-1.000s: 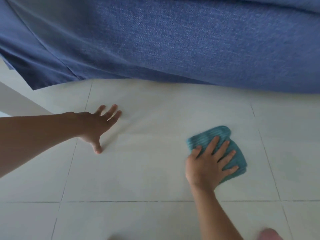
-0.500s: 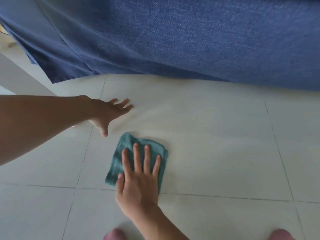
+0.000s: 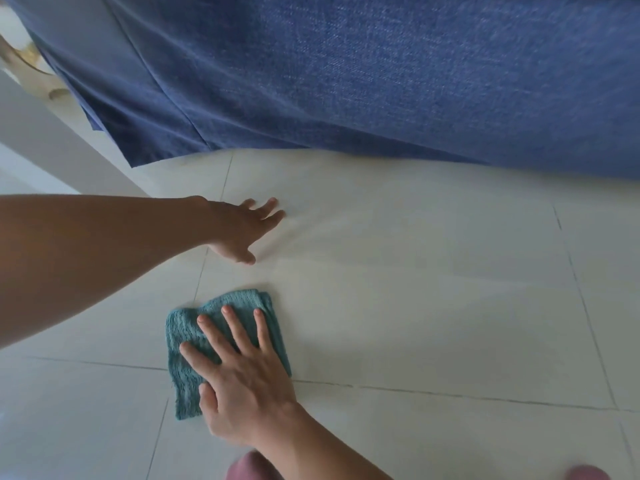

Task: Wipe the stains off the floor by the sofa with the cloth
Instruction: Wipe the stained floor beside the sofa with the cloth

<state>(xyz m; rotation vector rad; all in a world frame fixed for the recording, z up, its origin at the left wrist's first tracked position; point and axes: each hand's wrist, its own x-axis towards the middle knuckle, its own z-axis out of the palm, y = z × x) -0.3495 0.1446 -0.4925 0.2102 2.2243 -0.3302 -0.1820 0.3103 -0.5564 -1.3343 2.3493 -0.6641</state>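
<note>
A small teal ribbed cloth (image 3: 187, 327) lies flat on the pale tiled floor (image 3: 433, 306), across a grout line at the lower left. My right hand (image 3: 242, 379) presses down on it with fingers spread, covering its right half. My left hand (image 3: 239, 230) rests flat on the floor just beyond the cloth, fingers apart, holding nothing. The blue fabric sofa (image 3: 381, 81) fills the top of the view, its lower edge meeting the floor. I cannot make out any distinct stain on the tiles.
A white wall or skirting (image 3: 41, 140) runs diagonally at the left, beside the sofa's corner. My knees show at the bottom edge: one (image 3: 249, 467) by my right forearm, the other (image 3: 585, 474) at the far right. Bare tiles stretch to the right.
My right hand has swept the cloth from the right side of the tile over to the left, below my left hand. The left hand has stayed planted on the floor.
</note>
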